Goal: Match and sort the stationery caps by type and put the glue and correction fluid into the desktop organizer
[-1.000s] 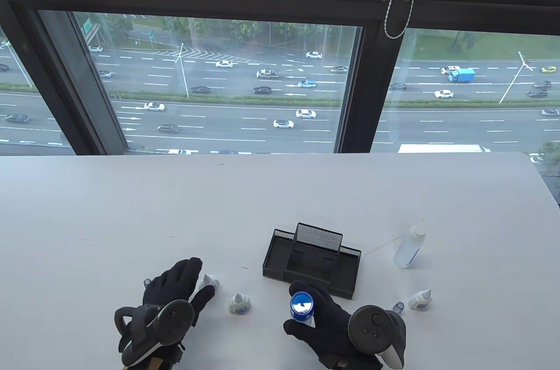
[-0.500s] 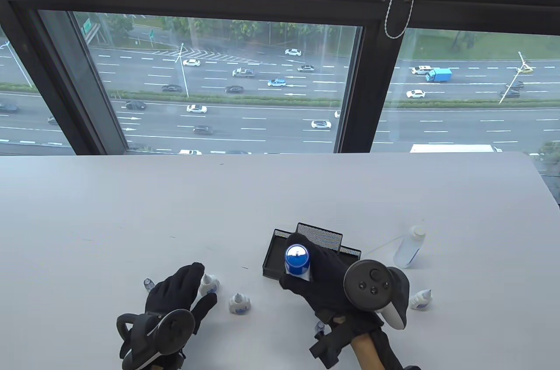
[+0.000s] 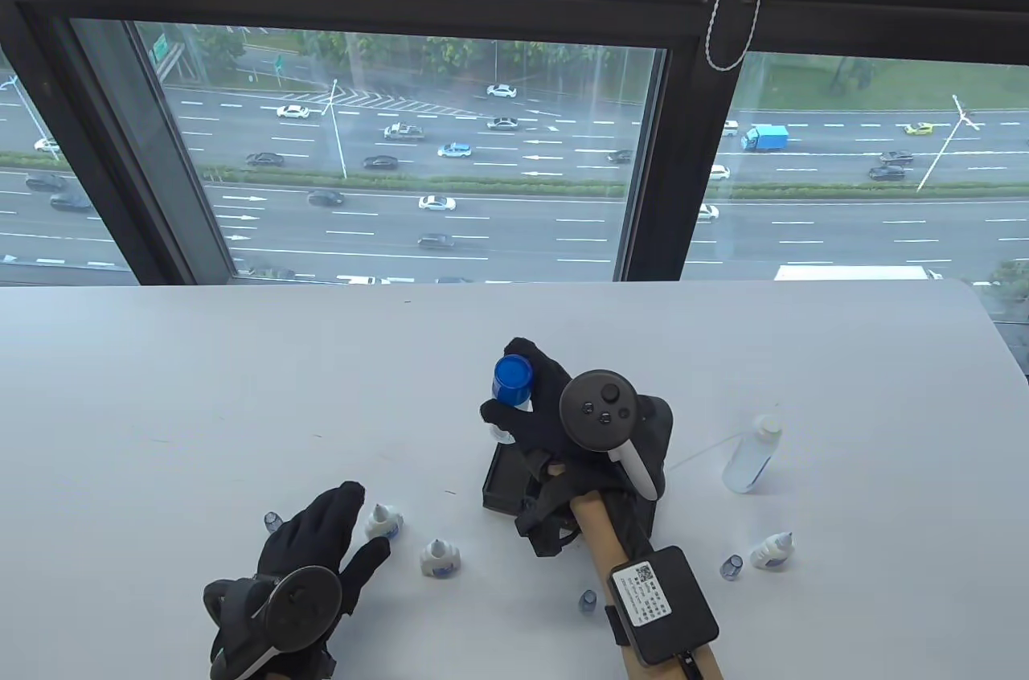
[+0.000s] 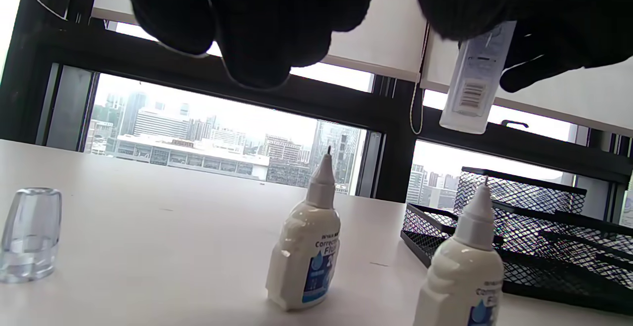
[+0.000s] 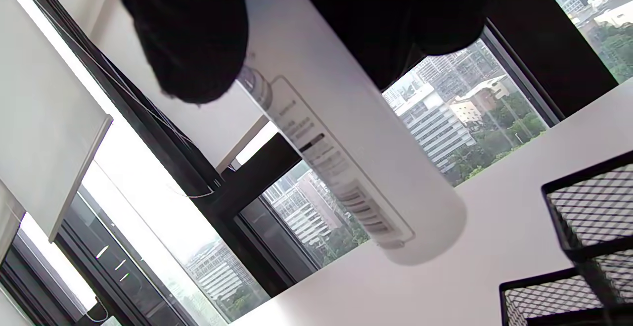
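Observation:
My right hand [image 3: 518,400] grips a white glue bottle with a blue cap [image 3: 512,378] and holds it in the air above the back left of the black mesh organizer [image 3: 500,481]. In the right wrist view the glue bottle [image 5: 346,158] hangs tilted from my fingers [image 5: 193,44] over the table. My left hand [image 3: 325,535] lies flat with straight fingers beside an uncapped correction fluid bottle [image 3: 383,522]. A second uncapped one [image 3: 440,558] stands just right of it, a third [image 3: 773,551] at the right. A clear cap [image 3: 271,522] sits left of my left hand.
Two more clear caps [image 3: 588,601] [image 3: 731,566] stand near my right forearm. A clear open bottle [image 3: 752,455] stands right of the organizer. In the left wrist view the correction fluid bottle [image 4: 306,261] and the clear cap [image 4: 29,234] stand before the organizer [image 4: 534,237].
My right hand has carried the blue-capped glue bottle up and away from the table's front, over the organizer to its back left. My left hand drew back slightly.

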